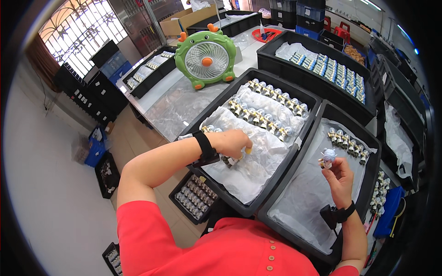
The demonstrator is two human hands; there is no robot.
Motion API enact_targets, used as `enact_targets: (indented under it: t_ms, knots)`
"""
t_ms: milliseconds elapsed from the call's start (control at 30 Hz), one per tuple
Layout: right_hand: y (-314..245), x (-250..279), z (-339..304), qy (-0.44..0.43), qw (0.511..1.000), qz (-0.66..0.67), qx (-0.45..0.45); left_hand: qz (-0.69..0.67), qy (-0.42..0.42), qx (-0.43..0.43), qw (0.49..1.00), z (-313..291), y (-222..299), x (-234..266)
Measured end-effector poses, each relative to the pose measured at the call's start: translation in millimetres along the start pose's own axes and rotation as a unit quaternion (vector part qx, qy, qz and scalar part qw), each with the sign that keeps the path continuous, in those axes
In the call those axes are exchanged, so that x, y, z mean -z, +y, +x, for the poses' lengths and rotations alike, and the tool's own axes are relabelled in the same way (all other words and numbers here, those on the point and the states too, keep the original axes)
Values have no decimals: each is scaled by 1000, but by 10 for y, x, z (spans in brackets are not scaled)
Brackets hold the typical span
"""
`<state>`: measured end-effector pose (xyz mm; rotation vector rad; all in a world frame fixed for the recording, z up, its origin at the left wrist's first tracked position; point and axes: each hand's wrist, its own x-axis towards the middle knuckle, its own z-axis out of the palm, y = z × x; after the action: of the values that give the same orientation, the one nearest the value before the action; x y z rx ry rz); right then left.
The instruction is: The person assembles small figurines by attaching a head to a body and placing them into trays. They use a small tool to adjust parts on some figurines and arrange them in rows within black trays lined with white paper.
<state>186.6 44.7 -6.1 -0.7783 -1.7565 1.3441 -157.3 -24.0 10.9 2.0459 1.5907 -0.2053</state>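
My right hand (pixel 341 179) pinches a small figurine (pixel 328 156) with pale blue hair, held upright above the right-hand black tray (pixel 294 181). Behind it in that tray, a short row of similar figurines (pixel 346 141) lies on white lining. My left hand (pixel 230 141) reaches down into the middle black tray (pixel 309 100), its fingers curled round a figurine (pixel 231 161) that is partly hidden below them. Something yellow shows at a fingertip. Farther back in this tray, more figurines (pixel 260 117) lie in rows between folds of white sheet.
A green animal-shaped fan (pixel 206 59) stands on the table behind the middle tray. At the back right, a larger black tray (pixel 271 55) holds rows of blue-and-white pieces. Another tray of figurines (pixel 195 198) sits low beside me. A blue bin (pixel 389 214) is at right.
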Motion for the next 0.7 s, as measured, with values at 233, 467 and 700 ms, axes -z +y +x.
enact_targets:
  t_ms: [233, 467, 700]
  knots:
    - [-5, 6, 6, 2, 1000, -7, 6, 22, -4, 12, 1000, -41, 71, 52]
    - [25, 18, 3, 8, 1000, -6, 9, 138, -11, 33, 990, 23, 88, -94]
    - [-19, 8, -7, 4, 1000, -4, 6, 27, 12, 10, 1000, -35, 40, -7]
